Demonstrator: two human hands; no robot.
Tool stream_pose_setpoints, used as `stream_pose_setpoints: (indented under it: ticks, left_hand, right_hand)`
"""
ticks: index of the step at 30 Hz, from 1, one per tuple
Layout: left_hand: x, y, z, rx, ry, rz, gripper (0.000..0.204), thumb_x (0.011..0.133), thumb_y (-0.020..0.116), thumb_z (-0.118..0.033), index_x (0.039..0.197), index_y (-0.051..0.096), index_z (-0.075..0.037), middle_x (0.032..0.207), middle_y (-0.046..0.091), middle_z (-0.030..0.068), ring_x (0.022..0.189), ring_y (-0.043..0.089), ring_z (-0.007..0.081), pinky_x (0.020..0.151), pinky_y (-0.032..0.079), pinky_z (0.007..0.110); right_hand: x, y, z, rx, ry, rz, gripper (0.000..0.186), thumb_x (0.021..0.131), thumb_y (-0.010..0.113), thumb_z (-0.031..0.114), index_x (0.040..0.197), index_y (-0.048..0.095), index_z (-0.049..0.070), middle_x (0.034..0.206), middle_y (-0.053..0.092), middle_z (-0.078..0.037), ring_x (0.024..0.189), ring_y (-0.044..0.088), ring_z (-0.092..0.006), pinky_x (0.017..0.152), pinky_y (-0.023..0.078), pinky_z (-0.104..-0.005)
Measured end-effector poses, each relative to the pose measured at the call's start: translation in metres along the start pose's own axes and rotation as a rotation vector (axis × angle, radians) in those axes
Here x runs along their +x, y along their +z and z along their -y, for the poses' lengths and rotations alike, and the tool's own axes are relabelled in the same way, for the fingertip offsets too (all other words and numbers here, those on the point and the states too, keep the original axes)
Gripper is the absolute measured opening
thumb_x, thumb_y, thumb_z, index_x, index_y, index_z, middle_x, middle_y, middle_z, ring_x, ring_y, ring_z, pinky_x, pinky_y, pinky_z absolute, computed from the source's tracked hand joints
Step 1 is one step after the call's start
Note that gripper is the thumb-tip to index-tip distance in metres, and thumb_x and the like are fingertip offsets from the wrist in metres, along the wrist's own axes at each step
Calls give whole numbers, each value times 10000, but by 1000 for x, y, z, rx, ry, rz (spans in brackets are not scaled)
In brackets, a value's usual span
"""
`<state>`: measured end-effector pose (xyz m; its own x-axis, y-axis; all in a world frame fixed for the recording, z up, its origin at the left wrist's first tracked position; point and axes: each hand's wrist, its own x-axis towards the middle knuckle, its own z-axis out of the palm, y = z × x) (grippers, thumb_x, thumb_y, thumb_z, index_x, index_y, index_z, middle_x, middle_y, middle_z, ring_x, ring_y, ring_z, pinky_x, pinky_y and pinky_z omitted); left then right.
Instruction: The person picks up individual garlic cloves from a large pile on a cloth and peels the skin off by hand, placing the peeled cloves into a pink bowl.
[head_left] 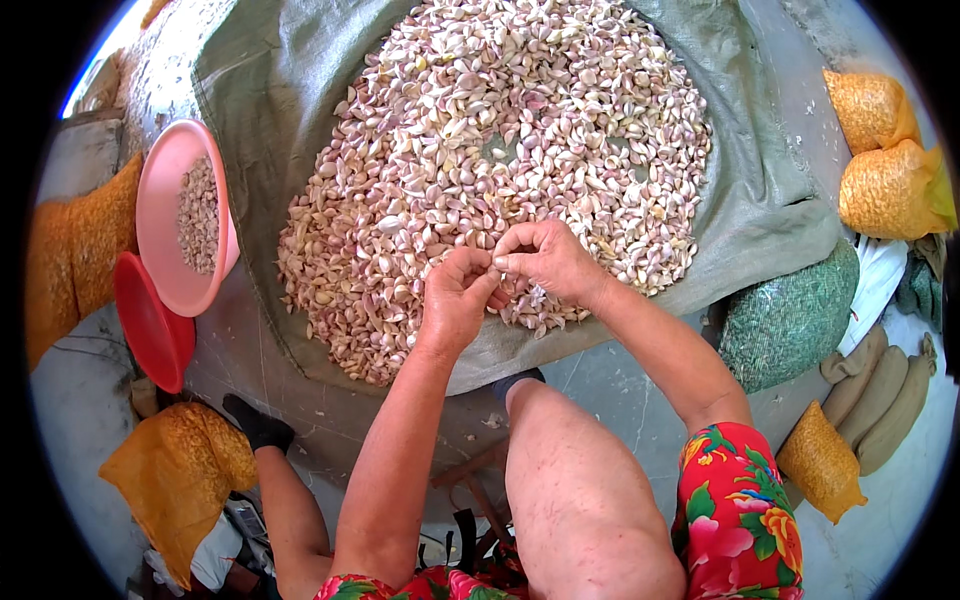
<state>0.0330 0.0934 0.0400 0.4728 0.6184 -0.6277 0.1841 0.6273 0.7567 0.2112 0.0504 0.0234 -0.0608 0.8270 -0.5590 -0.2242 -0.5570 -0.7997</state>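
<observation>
Garlic cloves [520, 120] heaped on green sheet [765, 185], left hand [455, 300] and right hand [556, 264] meeting at fingertips, grip unclear

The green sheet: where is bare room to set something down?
The sheet looks bare at left, between the pink basin and garlic cloves, and at right, between cloves and the green sack. Crowded: the middle, heaped with cloves, with left hand and right hand over their near part.
</observation>
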Motion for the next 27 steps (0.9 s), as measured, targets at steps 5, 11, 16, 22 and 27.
stream_pose_setpoints:
  ticks: [5,11,16,22,27]
  left_hand:
    - [0,-5,5,-31,-2,-18,66,953,618,-36,1012,621,-6,792,663,64,664,676,146,574,555,264]
    - [8,-5,14,-86,-85,-195,72,961,618,-62,950,602,7,783,653,73,614,670,151,521,546,270]
    - [11,-8,27,-3,-82,-236,68,962,614,-60,955,596,5,789,654,76,626,667,145,515,524,257]
    - [13,-7,33,81,-58,-254,88,946,597,-27,1029,606,1,855,672,81,672,684,150,573,530,249]
    - [18,-4,33,138,-93,-291,93,950,578,-21,1036,610,-4,867,682,83,704,685,145,591,524,251]
  right_hand:
    - [5,-1,6,-77,-38,48,88,905,683,100,869,718,28,742,678,-6,623,604,-61,562,516,-240]
    - [74,-71,38,-833,-310,-524,216,907,601,145,710,650,74,689,670,-77,633,634,-212,684,554,-384]
    - [104,-111,58,-1272,-287,-842,343,896,685,239,1229,630,175,1377,543,-154,1253,517,-342,1048,465,-462]
    - [116,-158,36,-1301,-282,-1138,646,808,745,553,1344,537,260,1457,427,-155,1362,365,-411,1086,364,-581]
    - [114,-123,17,-1264,-124,-866,662,779,696,715,1290,590,308,1392,466,-117,1228,444,-316,1017,376,-456]
